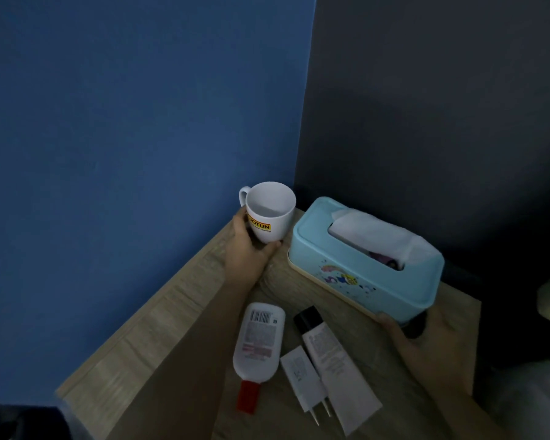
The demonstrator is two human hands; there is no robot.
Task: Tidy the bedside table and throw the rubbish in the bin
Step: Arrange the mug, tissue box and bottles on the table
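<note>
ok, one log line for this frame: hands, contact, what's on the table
left hand: gripping white mug | right hand: holding tissue box end | bedside table: bottle, tube, charger lying loose

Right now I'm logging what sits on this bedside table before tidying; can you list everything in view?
mug: one, white with a yellow logo, back corner by the blue wall
tissue box: one, light blue, tissue sticking out, right of the mug
bottle: one, white with a red cap, lying flat at the front
tube: one, white with a black cap, lying flat
charger plug: one, white, lying between bottle and tube
bedside table: one, light wood
left hand: grip around the mug
right hand: grip on the tissue box's near end
</note>
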